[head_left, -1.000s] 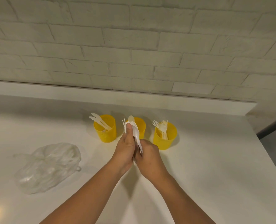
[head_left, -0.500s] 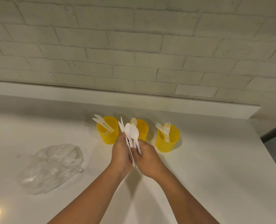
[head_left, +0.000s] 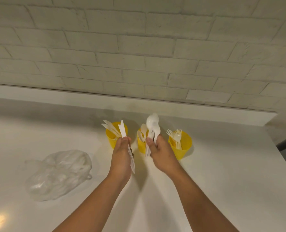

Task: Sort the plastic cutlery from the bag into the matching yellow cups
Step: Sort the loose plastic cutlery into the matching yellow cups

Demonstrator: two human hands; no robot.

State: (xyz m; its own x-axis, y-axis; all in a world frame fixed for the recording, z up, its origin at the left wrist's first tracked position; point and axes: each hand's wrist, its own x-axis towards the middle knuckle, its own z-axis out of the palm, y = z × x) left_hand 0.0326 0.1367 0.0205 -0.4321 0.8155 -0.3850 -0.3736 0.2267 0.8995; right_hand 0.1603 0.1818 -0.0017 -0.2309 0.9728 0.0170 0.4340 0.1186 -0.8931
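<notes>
While the left hand (head_left: 122, 156) has its fingers clenched round a few white plastic knives (head_left: 123, 129) - blades up, just in front of the left yellow plastic cup (head_left: 111, 142), where other knives (head_left: 109, 127) stand - the right hand (head_left: 162, 154) grasps a bunch of white plastic spoons (head_left: 153, 123), bowls up, before the middle yellow cup (head_left: 140, 147) holding more spoons (head_left: 143, 129). The right yellow cup (head_left: 185, 146) holds white forks (head_left: 176, 136). The cups stand in a row on the white worktop (head_left: 222, 181); the crumpled clear plastic bag (head_left: 58, 173) lies nearer, well to the left.
</notes>
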